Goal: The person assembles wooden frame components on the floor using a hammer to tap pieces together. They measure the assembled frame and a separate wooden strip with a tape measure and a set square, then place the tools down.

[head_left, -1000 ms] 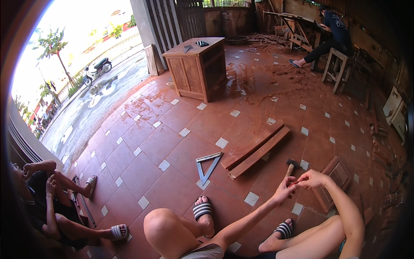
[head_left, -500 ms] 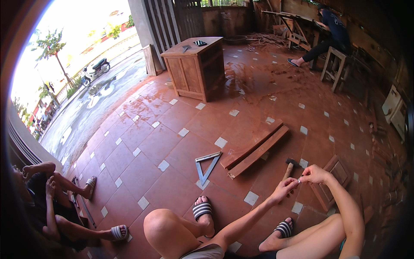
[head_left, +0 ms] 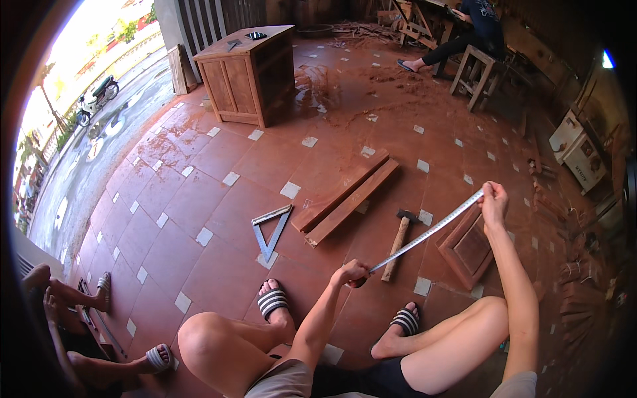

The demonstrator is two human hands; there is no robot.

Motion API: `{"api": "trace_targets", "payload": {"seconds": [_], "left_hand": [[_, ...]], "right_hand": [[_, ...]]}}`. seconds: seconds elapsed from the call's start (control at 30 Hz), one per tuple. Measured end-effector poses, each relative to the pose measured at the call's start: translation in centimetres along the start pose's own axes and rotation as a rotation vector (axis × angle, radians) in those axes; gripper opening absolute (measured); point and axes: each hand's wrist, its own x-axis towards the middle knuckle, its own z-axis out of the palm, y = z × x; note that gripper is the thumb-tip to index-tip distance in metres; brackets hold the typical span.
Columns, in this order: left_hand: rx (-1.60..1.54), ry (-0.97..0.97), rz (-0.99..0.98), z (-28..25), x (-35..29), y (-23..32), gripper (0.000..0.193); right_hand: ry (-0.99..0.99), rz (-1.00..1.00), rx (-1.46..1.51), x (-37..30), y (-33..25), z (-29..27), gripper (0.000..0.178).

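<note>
A white tape measure blade (head_left: 428,232) stretches taut between my two hands, slanting up to the right. My left hand (head_left: 350,272) is closed around the tape measure's case, which is mostly hidden by the fingers. Higher up on the right, my right hand (head_left: 494,202) pinches the blade's far end. Beneath the blade, a hammer (head_left: 398,247) with a wooden handle and dark head lies on the floor. A framed wooden panel (head_left: 468,249) lies below my right hand. Two reddish wooden bars (head_left: 352,202) rest side by side beyond my left hand, with a triangular metal square (head_left: 272,229) to their left.
A wooden cabinet (head_left: 245,76) stands farther back on the tiled floor (head_left: 265,179). At the back right a person (head_left: 481,26) sits on a wooden stool (head_left: 474,76). Another person's sandalled foot (head_left: 159,358) shows at lower left. Wood pieces (head_left: 584,305) are piled along the right.
My hands were close together and have moved apart, drawing out the tape blade. My right hand rose to the right. The whole view has shifted, with the floor objects now farther left.
</note>
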Motion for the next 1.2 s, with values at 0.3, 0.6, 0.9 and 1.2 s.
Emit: {"api": "trace_targets", "payload": {"seconds": [0.3,0.6,0.9,1.2], "left_hand": [[0.421,-0.092,0.356,1.5,0.8,0.7,0.036],[-0.017,0.037,0.665,4.6,-1.6,9.2,0.032],[-0.844,0.113,0.366,5.3,-2.0,12.2,0.032],[-1.117,0.222,0.144,5.0,-0.9,8.8,0.030]], "right_hand": [[-0.065,0.042,-0.008,0.3,-0.3,-0.2,0.028],[-0.904,0.241,-0.432,-4.9,-1.0,3.5,0.028],[-1.340,0.428,-0.675,-8.8,-0.1,6.1,0.059],[-1.314,0.385,-0.695,-7.9,0.2,6.4,0.047]]}}
